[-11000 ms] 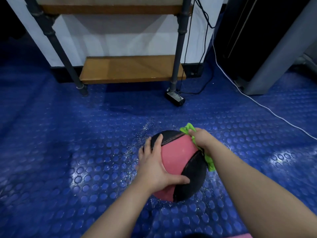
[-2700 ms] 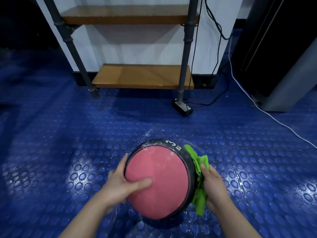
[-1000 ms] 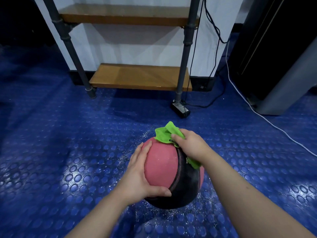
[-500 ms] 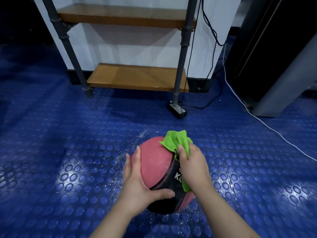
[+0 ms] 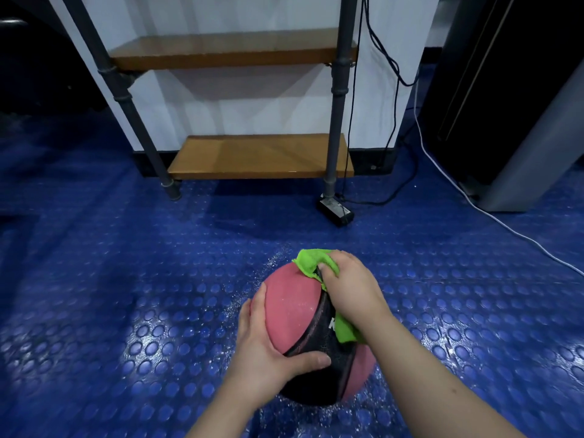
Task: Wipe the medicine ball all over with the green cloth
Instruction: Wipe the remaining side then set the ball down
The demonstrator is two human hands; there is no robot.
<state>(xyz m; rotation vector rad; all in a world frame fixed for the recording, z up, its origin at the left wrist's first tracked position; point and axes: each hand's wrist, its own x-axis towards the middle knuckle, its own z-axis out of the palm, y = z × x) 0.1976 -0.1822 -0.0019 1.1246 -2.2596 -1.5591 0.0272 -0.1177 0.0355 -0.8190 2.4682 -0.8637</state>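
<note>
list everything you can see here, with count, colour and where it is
medicine ball: 1, pink with black bands, on the floor, centre foreground
green cloth: 1, bright green, on the ball's upper right, under the right hand
floor: 1, blue, studded, wet specks around the ball
pipe frame: 1, grey, standing at the back
shelf boards: 2, brown wood, on the pipe frame
black cables: several, black, hanging by the frame's right post
white cable: 1, white, trailing over the floor at right
black box: 1, black, on the floor by the right post's foot
cabinet: 1, dark with a grey edge, upper right
left hand: 1, holds the ball's left side, thumb over a black band
right hand: 1, presses the cloth on the ball
</note>
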